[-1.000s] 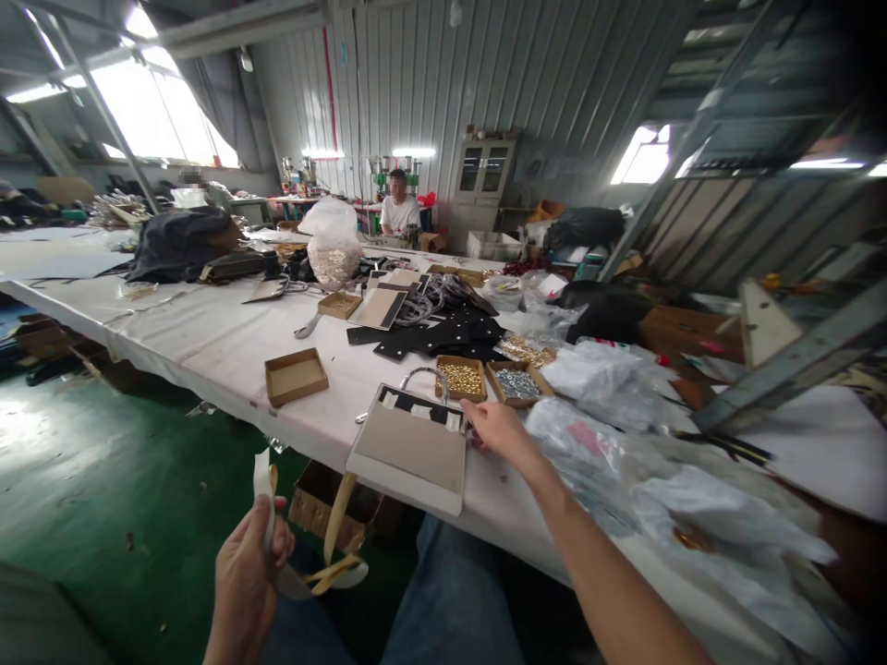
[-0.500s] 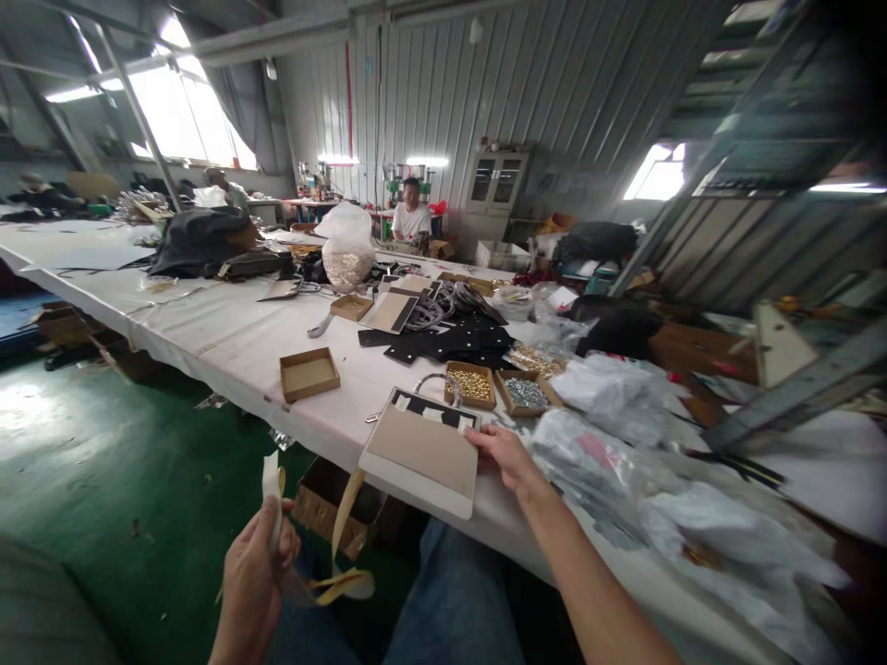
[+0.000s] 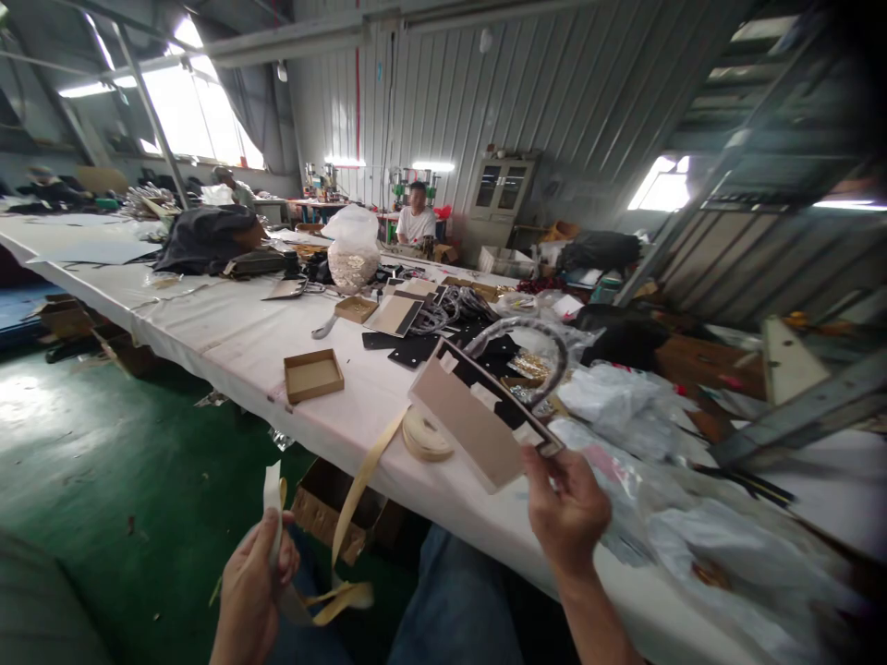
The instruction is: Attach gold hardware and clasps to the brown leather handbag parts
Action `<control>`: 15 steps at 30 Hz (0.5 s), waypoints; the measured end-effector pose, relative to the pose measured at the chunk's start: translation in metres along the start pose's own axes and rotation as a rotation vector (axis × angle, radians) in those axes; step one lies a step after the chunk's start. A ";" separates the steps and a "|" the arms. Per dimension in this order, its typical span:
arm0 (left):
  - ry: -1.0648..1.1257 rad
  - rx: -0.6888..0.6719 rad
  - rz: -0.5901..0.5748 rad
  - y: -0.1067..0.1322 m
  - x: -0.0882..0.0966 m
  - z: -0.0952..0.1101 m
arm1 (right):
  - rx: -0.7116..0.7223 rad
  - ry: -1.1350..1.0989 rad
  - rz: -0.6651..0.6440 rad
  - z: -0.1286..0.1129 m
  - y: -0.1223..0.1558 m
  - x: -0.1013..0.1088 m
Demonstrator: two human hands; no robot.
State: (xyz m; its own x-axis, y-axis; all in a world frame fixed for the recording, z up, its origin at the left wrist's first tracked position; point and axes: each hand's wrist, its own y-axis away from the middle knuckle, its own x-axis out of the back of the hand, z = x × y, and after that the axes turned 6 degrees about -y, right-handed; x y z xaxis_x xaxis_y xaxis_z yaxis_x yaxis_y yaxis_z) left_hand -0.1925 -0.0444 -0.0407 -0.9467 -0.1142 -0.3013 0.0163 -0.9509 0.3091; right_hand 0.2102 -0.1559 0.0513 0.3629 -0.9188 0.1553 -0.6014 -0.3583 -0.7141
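My right hand [image 3: 572, 508] is closed on the lower right corner of a beige bag panel [image 3: 461, 420], held tilted above the table. A black band with pale tape pieces runs along its upper edge, and a curved, plastic-wrapped handle [image 3: 563, 351] stands up from it. At the lower left, off the table's edge, my left hand [image 3: 253, 573] pinches the end of a cream tape [image 3: 364, 485] between thumb and fingers. That tape hangs in a loop and runs up to its roll [image 3: 424, 436], which lies on the table just left of the panel.
An open cardboard tray [image 3: 313, 377] lies on the white-covered table [image 3: 236, 360]. Behind the panel are trays of metal fittings, black pieces [image 3: 408, 349] and more beige panels [image 3: 394, 312]. Plastic bags [image 3: 624, 397] crowd the right. A cardboard box [image 3: 315, 508] stands beneath; a person [image 3: 416, 222] sits far across.
My right hand has lifted the panel off the table and tilted it, moving it up and right. The tape roll beneath has come into view. My left hand keeps its hold on the tape.
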 end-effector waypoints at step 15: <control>-0.057 -0.011 -0.005 0.003 -0.004 -0.010 | 0.664 0.057 -0.762 0.024 0.084 -0.019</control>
State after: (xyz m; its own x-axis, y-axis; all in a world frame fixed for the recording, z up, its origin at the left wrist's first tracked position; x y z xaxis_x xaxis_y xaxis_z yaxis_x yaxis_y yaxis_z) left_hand -0.1856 -0.0494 -0.0482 -0.9635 -0.0930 -0.2511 0.0146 -0.9547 0.2973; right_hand 0.1700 -0.1647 -0.0278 0.4402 -0.4967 0.7480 0.3004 -0.7036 -0.6440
